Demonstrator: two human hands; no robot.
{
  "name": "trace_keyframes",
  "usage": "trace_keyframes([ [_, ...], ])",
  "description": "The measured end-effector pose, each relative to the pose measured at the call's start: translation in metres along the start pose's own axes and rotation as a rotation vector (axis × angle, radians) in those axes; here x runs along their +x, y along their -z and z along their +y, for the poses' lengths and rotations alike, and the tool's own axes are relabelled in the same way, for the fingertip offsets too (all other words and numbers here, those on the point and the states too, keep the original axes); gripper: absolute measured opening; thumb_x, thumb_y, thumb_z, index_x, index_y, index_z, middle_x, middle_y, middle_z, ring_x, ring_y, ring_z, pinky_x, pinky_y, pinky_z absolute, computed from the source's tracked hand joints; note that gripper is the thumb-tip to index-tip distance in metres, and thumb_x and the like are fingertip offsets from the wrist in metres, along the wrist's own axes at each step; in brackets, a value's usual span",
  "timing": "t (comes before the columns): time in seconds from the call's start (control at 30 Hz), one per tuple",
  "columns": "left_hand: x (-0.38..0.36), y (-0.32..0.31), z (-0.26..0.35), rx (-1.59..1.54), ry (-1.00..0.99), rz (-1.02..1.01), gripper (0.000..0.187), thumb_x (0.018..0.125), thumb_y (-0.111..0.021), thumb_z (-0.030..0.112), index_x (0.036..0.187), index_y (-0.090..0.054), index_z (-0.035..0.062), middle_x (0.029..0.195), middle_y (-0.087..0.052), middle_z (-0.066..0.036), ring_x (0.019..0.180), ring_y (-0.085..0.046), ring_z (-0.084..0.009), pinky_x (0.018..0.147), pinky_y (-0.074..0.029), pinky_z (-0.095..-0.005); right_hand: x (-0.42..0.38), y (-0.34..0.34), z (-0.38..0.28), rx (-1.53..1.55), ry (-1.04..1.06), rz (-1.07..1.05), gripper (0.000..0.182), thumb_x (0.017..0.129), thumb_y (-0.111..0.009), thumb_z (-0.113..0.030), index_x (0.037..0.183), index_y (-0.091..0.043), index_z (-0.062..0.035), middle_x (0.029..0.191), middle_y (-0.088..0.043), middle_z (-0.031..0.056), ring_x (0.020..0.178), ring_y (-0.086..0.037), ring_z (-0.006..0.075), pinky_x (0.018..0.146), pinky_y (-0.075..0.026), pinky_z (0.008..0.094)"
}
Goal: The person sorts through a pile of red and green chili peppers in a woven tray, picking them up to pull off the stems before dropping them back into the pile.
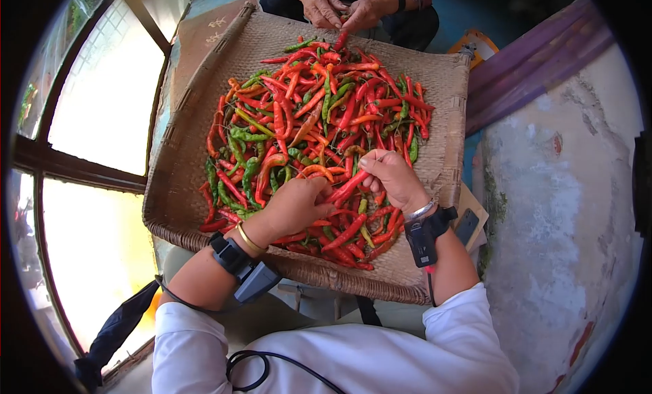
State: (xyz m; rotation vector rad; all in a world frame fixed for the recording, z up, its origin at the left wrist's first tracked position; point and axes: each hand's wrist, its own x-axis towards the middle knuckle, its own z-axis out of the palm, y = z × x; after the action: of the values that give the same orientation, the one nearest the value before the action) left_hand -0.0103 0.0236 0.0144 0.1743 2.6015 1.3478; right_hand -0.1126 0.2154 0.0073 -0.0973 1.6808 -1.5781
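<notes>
A red chili pepper (pixel 349 186) is stretched between my two hands, above the heap. My right hand (pixel 395 180) pinches its upper end between thumb and fingers. At the lower end, the closed fingers of my left hand (pixel 297 207) hold the same pepper, partly covering its tip. Beneath lies a large pile of chili peppers (pixel 305 116), mostly red with some green and orange ones. They rest in a shallow woven basket (pixel 435 146) with a thick braided rim.
Across the basket, another person's hands (pixel 339 8) hold a red pepper at the far edge. Framed windows (pixel 102 88) stand at left. A purple cloth (pixel 543 61) lies at upper right, above a worn concrete surface (pixel 550 211). A phone (pixel 466 226) sits beside the basket.
</notes>
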Motion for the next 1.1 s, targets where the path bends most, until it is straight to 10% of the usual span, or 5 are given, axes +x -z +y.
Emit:
trace_keyframes([
  [0.27,-0.004,-0.003,-0.008,0.253,-0.080,-0.043,0.017,0.071,-0.063,0.018,0.079,-0.055,0.0044,0.068,-0.061,-0.009,0.066,-0.060,-0.0289,0.058,-0.047,-0.0383,0.000,0.028,-0.005,0.763,0.309,0.285,0.030,0.086,-0.055,-0.018,0.111,-0.047,-0.0025,0.088,-0.061,0.0085,0.075,-0.060,0.0124,0.061,-0.049,0.0253],
  [0.4,-0.007,-0.006,-0.012,0.613,-0.140,-0.189,0.028,0.070,-0.066,0.029,0.087,-0.057,0.0089,0.075,-0.060,-0.009,0.070,-0.061,-0.0268,0.058,-0.049,-0.0370,-0.013,-0.021,0.000,-0.219,0.010,-0.213,0.022,0.082,-0.059,-0.014,0.099,-0.057,-0.0005,0.077,-0.060,0.0049,0.069,-0.058,0.0084,0.055,-0.047,0.0221],
  [0.57,-0.006,-0.008,-0.013,0.699,-0.104,-0.304,0.036,0.073,-0.060,0.042,0.086,-0.058,0.0086,0.074,-0.060,-0.009,0.068,-0.061,-0.0268,0.055,-0.049,-0.0375,-0.030,-0.051,0.041,-1.267,0.340,-0.557,0.023,0.066,-0.065,-0.022,0.078,-0.060,-0.0028,0.073,-0.059,0.0160,0.076,-0.059,0.0331,0.066,-0.046,0.0421],
  [0.77,-0.005,-0.004,-0.004,0.707,-0.086,-0.321,0.036,0.072,-0.060,0.043,0.082,-0.058,0.0084,0.070,-0.060,-0.010,0.065,-0.061,-0.0273,0.055,-0.048,-0.0392,-0.032,-0.055,0.045,-1.462,0.378,-0.523,0.020,0.068,-0.064,-0.021,0.078,-0.058,-0.0047,0.073,-0.059,0.0129,0.074,-0.059,0.0310,0.064,-0.047,0.0418],
  [1.1,0.000,0.003,-0.005,0.259,-0.124,-0.063,0.028,0.071,-0.066,0.021,0.093,-0.057,0.0057,0.076,-0.060,-0.010,0.069,-0.060,-0.0262,0.061,-0.047,-0.0347,-0.030,-0.030,0.004,-0.248,0.135,-0.239,0.010,0.083,-0.053,-0.011,0.088,-0.053,-0.0028,0.072,-0.058,0.0021,0.063,-0.057,0.0092,0.055,-0.046,0.0234],
])
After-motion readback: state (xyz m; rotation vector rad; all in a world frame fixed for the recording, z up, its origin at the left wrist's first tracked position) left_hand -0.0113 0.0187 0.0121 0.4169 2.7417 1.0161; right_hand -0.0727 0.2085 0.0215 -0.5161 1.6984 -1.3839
